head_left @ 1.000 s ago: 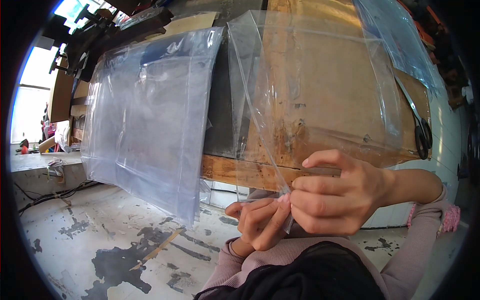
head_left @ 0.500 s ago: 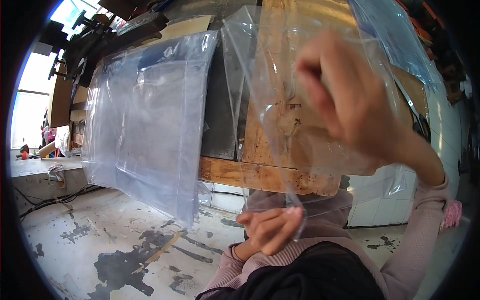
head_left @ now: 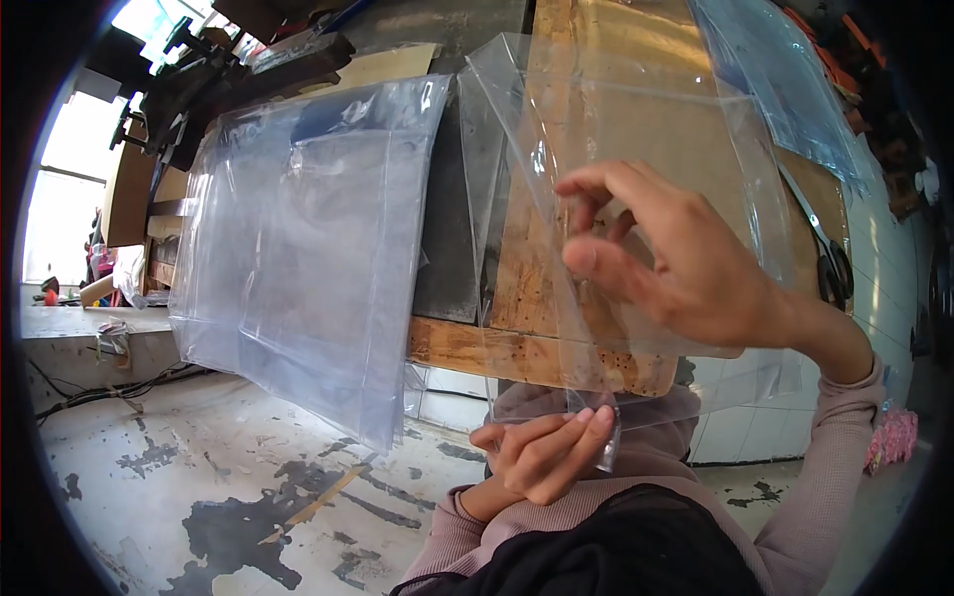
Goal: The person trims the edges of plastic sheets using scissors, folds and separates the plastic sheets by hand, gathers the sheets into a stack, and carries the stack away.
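Note:
My left hand is closed on the near edge of a clear plastic sheet, low in front of my body. A small crumpled end of the plastic sticks out beyond its fingertips. My right hand is over the middle of this sheet, thumb and curved fingers apart, with nothing visible between them. The sheet lies across the wooden table, and its near part hangs past the edge. To the left, a stack of clear plastic covers rests partly over the table's edge.
Black-handled scissors lie at the right of the table. Bluish plastic film is at the far right. A dark metal clamp-like device stands at the upper left. Cables run along the wall below.
My right hand has come down toward me, and its fingers have opened from a blurred, curled shape. My left hand keeps its hold on the sheet's edge.

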A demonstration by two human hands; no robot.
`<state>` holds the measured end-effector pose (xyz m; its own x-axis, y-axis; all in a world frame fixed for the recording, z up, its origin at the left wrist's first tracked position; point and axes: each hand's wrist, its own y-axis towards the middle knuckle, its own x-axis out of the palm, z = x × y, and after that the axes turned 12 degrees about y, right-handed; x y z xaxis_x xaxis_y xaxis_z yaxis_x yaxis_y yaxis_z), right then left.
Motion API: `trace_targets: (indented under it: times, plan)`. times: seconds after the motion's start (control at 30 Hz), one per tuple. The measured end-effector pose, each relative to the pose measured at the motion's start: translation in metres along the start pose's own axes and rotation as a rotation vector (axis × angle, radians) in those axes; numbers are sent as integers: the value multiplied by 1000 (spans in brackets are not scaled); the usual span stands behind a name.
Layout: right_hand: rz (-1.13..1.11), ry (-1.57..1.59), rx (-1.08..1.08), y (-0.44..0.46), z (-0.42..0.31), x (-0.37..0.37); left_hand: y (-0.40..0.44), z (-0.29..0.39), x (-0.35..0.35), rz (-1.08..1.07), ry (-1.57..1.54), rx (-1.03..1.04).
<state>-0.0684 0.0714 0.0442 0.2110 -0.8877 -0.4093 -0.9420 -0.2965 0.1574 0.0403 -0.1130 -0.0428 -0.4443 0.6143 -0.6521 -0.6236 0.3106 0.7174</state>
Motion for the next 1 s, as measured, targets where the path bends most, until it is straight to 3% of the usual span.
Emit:
trace_targets:
  times: [0.2,0.3,0.5,0.6,0.7,0.77,0.8,0.9,1.0]
  plan:
    - [250,-26,-52,50,10,-6,-6,7,1,20,62,163]
    - [372,-95,-236,66,12,-4,-5,7,-1,23,67,228]
    - [383,-7,-364,73,-9,-3,-16,14,-8,25,-64,232]
    - [334,-15,-515,77,-30,-5,-25,13,-9,77,-194,352]
    - [307,-238,-781,90,-57,-2,-25,19,-9,188,-212,413]
    - [464,-469,-1220,96,-82,-2,-25,21,-15,143,-180,429]
    - [458,-521,-1256,89,-94,1,-27,22,-21,111,-146,428]
    - [-19,-238,-1392,66,-118,9,-19,29,-40,51,-79,357]
    - [-121,-346,-1521,27,-110,17,-20,31,-43,45,-9,354]
